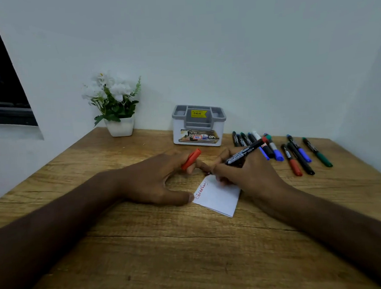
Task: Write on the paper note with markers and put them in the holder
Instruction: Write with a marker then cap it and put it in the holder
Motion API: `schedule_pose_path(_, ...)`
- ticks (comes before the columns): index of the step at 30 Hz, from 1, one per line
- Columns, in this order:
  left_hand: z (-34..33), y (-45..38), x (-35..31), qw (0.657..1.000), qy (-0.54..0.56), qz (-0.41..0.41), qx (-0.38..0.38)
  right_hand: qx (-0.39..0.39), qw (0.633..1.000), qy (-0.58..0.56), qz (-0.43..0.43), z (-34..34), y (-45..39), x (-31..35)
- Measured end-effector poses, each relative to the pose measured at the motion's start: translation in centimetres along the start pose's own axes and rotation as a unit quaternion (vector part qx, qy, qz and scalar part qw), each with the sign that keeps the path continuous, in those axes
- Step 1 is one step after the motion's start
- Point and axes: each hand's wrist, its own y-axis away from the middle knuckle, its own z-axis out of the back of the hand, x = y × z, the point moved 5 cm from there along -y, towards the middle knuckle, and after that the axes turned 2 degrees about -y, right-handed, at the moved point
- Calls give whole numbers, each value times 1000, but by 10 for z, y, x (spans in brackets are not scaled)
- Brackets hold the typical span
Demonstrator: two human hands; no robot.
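Note:
A small white paper note (219,198) lies on the wooden table (192,256) with red writing along its left edge. My right hand (247,174) grips a black-bodied marker (243,153), its tip down at the note's far corner. My left hand (156,180) holds the red cap (191,159) between its fingers, and its thumb presses the note's left edge. The white and grey holder (198,127) stands behind my hands by the wall, with no marker in sight inside it. Several capped markers (281,150) in red, blue, green and black lie to the right.
A white pot of white flowers (116,108) stands at the back left by the wall. Walls close the table at the back and on the right. A dark window (0,77) is at the far left.

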Motion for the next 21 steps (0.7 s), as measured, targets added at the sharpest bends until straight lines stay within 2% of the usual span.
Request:
schedule_pose_path(3,0,1,-2,1000,-7,-2,3,-46,973,-226,-27,8,-4,-6)
schedule_pose_path(6,3,1,-10,999,17,-29,-34,-41,938,-342,-44,9,-4,-10)
schedule_pose_path(10,5,0,-22,997,-2,-20,-70,-30,941,-335,-14,8,-1,-6)
schedule_pose_path(15,6,-1,-23,998,-12,-18,-66,-50,953,-300,11,11,0,-4)
schedule_pose_path(21,2,-2,-16,996,-50,-5,-70,-37,963,-265,26,10,-2,-3)
